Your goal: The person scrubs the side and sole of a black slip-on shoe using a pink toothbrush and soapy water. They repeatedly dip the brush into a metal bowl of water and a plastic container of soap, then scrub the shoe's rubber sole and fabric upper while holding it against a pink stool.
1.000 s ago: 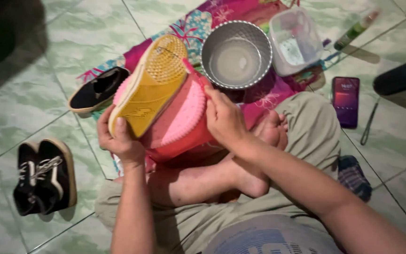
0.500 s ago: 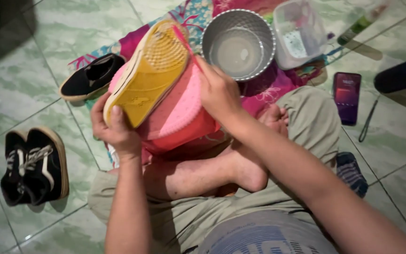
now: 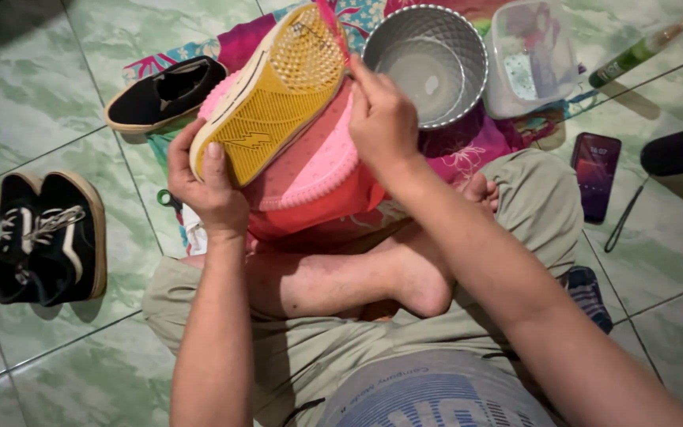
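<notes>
You are gripping the shoe [image 3: 274,91] by its heel in your left hand [image 3: 209,178], yellow sole up, over the pink basin [image 3: 310,170] in your lap. Since a second ago it is sitting higher and farther, and your right hand [image 3: 381,115], pinching a thin pink tool [image 3: 332,22], is working nearer its toe.

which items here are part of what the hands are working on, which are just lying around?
In use: left hand holding yellow-soled shoe; right hand at its toe; pink basin underneath; grey bowl.

Idle: black slip-on, black lace-up pair, phone, clear tub, green bottle.
</notes>
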